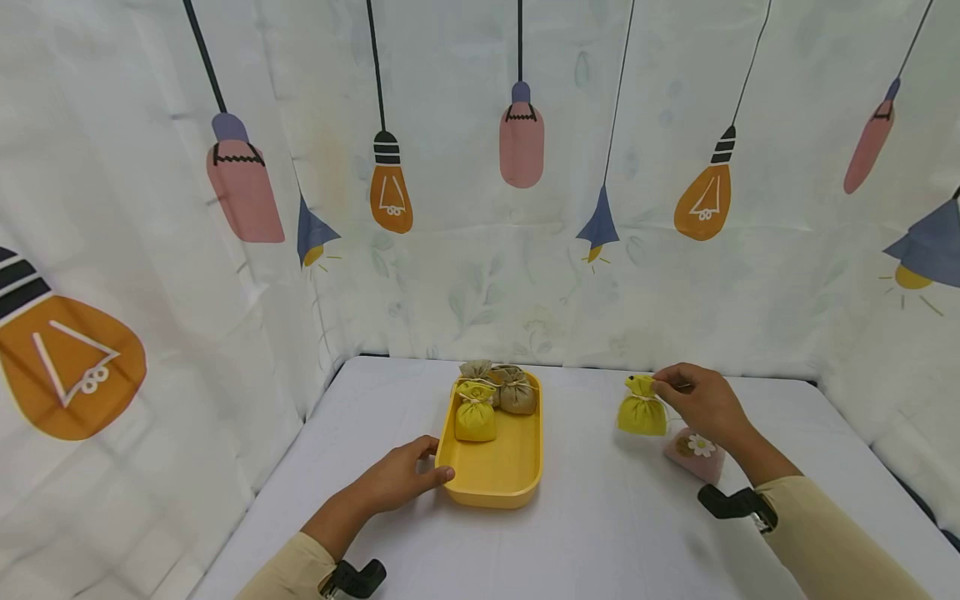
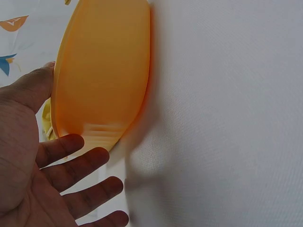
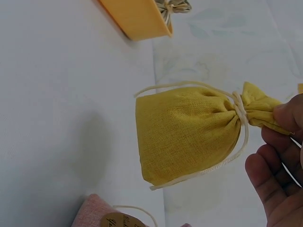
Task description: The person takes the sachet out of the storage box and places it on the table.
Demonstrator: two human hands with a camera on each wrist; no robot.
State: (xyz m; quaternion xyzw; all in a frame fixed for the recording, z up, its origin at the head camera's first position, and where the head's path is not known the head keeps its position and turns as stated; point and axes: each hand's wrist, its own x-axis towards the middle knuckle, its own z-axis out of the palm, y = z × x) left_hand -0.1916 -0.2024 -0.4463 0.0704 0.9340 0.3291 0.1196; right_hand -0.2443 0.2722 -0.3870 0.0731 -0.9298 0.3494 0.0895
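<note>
A small yellow drawstring pouch (image 3: 189, 135) hangs in the air from my right hand (image 1: 697, 400), which pinches its gathered neck between thumb and fingers. A pale cord is tied round that neck. On the table below it lies a pink pouch (image 1: 696, 454) with a white flower and a round brown tag. My left hand (image 1: 401, 475) touches the near left corner of a yellow tray (image 1: 491, 498); its thumb is at the rim and the other fingers (image 2: 102, 158) are spread, fairly straight. Inside the tray's far end sit another yellow pouch (image 1: 476, 414) and brown pouches (image 1: 516, 392).
The table (image 1: 592, 525) has a white cover. Behind it and at both sides hangs a pale curtain (image 1: 465, 275) printed with lamps and bulbs. Black wrist mounts (image 1: 738, 504) sit on both forearms.
</note>
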